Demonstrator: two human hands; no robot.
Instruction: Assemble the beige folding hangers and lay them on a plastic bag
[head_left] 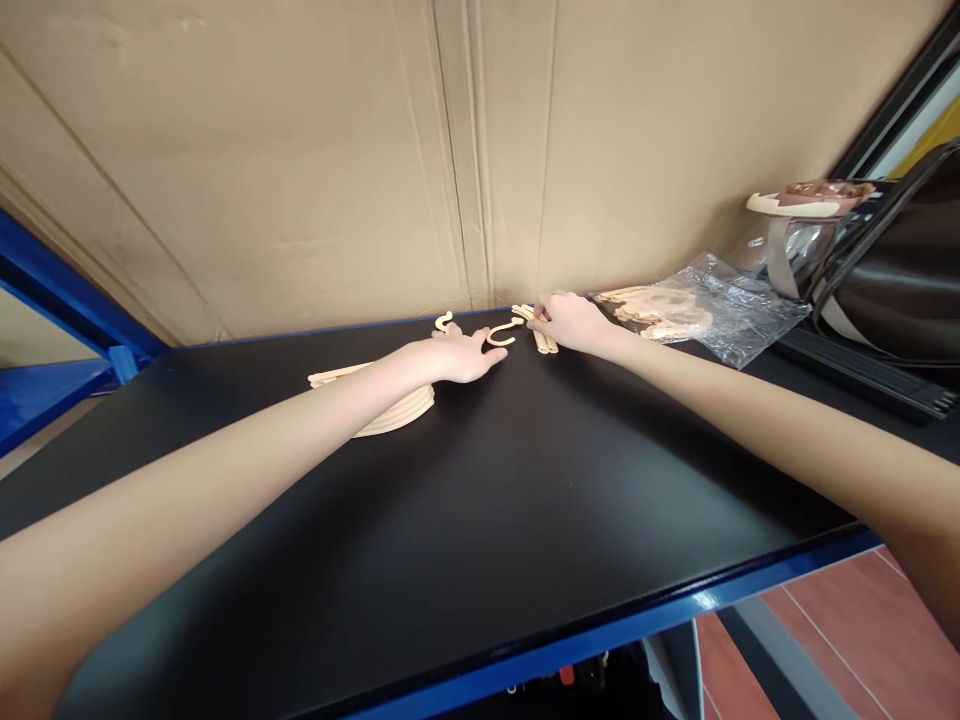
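Both my arms reach far across a black table (480,500). My left hand (459,355) lies over a stack of pale wooden curved pieces (390,410), its fingers stretched toward a small C-shaped wooden piece (501,335). My right hand (574,320) rests at the back of the table with its fingers pinched on a bundle of pale wooden strips (538,330). Another small hooked wooden piece (444,321) lies just behind my left hand.
A clear plastic bag (705,315) with more wooden parts lies right of my right hand. Cardboard (450,150) stands along the back. Dark objects and a taped roll (814,205) sit at the far right. A blue frame (52,290) runs on the left.
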